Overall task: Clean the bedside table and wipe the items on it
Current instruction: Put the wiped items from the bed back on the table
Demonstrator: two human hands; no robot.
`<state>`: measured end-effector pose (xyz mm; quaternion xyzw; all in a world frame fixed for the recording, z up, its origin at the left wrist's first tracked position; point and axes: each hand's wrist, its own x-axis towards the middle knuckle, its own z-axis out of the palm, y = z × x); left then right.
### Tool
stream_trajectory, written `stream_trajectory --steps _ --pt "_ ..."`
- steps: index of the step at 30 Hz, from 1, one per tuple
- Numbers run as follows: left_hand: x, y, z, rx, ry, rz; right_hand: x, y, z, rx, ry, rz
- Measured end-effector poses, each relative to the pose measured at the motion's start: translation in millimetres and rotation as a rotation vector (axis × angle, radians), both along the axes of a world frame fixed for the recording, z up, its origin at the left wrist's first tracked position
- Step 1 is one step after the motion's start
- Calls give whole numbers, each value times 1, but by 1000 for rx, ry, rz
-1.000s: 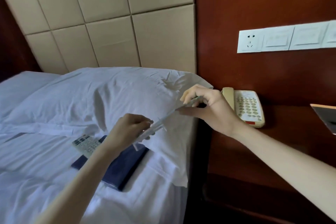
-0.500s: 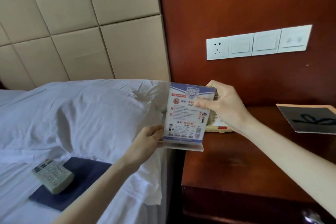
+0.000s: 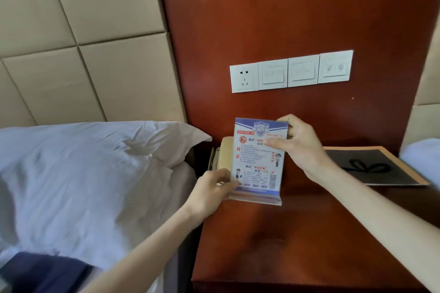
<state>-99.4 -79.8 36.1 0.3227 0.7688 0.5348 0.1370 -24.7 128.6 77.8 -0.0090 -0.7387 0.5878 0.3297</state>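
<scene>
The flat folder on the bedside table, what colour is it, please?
The flat folder is black, tan-orange bordered; head view.

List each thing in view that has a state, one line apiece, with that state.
Clear acrylic sign stand with blue-and-white notice: upright, held by both hands.
Left hand: grips the stand's lower left corner.
Right hand: pinches its upper right edge.
Beige telephone: on the reddish wooden bedside table, mostly hidden behind the stand.
Flat black folder with tan border: lying on the table, untouched.
White wall socket: nothing plugged in.
</scene>
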Motion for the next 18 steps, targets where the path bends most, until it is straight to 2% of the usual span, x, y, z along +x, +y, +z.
stream_trajectory --steps 5,13,18 --pt "3 37 -3 54 -59 56 3 18 -11 -145 -10 -73" --pt "-7 91 2 114 -122 111 8 47 -39 -95 -155 -162" --pt "-20 131 -1 66 -18 81 4 83 -42 -40 -220 -211"
